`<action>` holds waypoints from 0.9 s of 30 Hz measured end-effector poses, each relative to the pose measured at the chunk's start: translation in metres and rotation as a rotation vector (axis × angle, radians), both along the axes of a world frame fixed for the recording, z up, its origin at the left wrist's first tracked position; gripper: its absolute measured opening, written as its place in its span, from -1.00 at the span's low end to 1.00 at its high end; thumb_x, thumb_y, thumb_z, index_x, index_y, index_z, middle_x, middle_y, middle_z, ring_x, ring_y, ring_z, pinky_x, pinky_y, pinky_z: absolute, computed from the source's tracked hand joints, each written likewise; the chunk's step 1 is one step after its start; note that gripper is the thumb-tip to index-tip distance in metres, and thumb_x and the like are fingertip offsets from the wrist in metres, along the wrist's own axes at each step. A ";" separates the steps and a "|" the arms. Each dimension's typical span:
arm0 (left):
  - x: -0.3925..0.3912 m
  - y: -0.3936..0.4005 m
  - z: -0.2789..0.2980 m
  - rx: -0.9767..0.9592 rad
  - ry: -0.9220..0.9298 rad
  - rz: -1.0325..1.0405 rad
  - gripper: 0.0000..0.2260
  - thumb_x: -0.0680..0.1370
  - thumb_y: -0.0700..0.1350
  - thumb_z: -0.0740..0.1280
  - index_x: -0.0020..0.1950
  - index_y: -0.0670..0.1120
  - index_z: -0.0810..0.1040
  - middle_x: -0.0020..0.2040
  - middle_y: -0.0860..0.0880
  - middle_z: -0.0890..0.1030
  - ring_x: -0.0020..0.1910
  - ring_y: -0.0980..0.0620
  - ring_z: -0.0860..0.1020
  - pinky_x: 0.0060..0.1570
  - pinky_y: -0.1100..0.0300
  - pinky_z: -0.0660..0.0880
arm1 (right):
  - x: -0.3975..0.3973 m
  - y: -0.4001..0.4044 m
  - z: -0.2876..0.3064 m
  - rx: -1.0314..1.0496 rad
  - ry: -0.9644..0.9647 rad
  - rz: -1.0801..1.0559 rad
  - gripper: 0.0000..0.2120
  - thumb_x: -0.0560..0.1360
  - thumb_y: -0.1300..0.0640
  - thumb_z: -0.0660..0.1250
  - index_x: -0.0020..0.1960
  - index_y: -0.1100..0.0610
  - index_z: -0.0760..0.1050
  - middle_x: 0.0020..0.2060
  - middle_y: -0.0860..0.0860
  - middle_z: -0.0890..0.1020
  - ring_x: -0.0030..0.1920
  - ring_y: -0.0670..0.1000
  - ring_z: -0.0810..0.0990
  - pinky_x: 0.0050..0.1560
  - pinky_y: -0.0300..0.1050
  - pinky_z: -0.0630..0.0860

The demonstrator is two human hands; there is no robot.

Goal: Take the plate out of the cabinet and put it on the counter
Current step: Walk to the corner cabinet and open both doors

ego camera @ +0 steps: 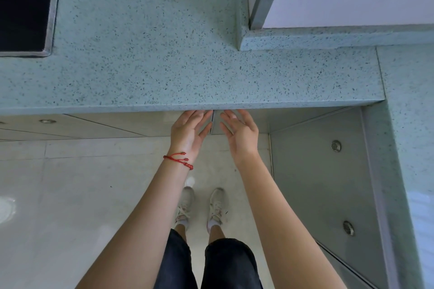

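Both palms are up under the counter (187, 73) lip, left hand (187, 132) and right hand (239, 134) with fingers loosely spread, holding nothing, either side of the seam between the closed cabinet doors (212, 122). The plate is out of sight, presumably inside. Yanking both doors could knock shins, or rattle whatever's stacked behind

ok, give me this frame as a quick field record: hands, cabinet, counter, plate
left hand: open, empty, fingers at the door seam under the counter edge
right hand: open, empty, beside the same seam
grey metal cabinet doors: closed
speckled pale-green stone counter: bare in the part shown
plate: not in view
red string bracelet: left wrist
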State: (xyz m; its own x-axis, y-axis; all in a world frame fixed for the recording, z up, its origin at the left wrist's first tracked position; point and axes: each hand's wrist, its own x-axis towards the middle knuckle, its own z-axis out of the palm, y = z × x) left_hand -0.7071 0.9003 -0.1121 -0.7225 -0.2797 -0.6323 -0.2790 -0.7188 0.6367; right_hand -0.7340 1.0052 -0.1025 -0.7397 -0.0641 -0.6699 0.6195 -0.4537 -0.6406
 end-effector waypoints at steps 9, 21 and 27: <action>0.008 0.002 0.002 0.032 0.011 0.034 -0.78 0.52 -0.33 0.21 -0.20 -0.05 0.54 -0.23 0.05 0.70 0.05 0.00 0.59 0.03 0.17 0.49 | -0.004 0.000 -0.001 -0.154 -0.011 -0.054 -0.75 0.48 0.45 0.18 -0.18 0.13 0.44 -0.13 0.08 0.60 -0.11 -0.03 0.65 -0.12 -0.22 0.55; 0.055 0.011 -0.001 -0.068 -0.073 0.057 -0.95 0.51 -0.28 0.26 -0.13 -0.18 0.48 -0.23 -0.11 0.65 -0.18 0.02 0.66 -0.10 0.22 0.60 | 0.037 0.022 -0.005 -0.045 0.016 -0.034 -0.80 0.49 0.42 0.20 -0.20 0.18 0.45 -0.25 0.10 0.60 -0.20 -0.02 0.65 -0.07 -0.21 0.58; 0.080 0.015 -0.002 -0.185 -0.111 0.037 -0.95 0.48 -0.26 0.32 -0.11 -0.24 0.53 -0.24 -0.11 0.67 -0.17 -0.03 0.66 -0.11 0.21 0.60 | 0.067 0.042 -0.009 0.124 0.014 -0.016 -0.86 0.46 0.36 0.30 -0.22 0.18 0.44 -0.36 0.05 0.55 -0.32 -0.06 0.62 -0.15 -0.22 0.58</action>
